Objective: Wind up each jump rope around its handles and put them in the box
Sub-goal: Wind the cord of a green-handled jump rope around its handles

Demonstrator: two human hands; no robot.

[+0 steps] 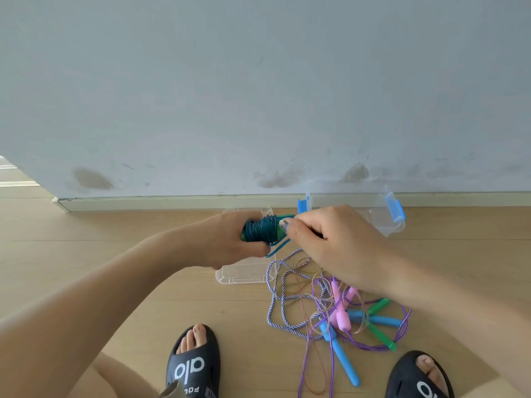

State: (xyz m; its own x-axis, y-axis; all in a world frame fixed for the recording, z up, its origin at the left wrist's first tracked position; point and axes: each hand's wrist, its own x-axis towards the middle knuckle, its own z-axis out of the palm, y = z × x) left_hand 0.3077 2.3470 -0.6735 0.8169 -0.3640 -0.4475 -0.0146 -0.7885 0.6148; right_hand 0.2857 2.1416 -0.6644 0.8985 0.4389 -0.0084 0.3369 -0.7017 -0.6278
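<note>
hands meet at mid-frame above the floor: the left hand (230,239) grips a dark teal jump rope (261,228) wound in a bundle round its green handles, while the right hand (327,239) pinches the loose end of that cord just beside the bundle. behind them lie a clear lid (244,275) and a clear box (390,222) with blue latches, by the wall. lower right, a tangle of unwound ropes (339,314) with pink, blue and green handles sits between two black slides (192,366)
</note>
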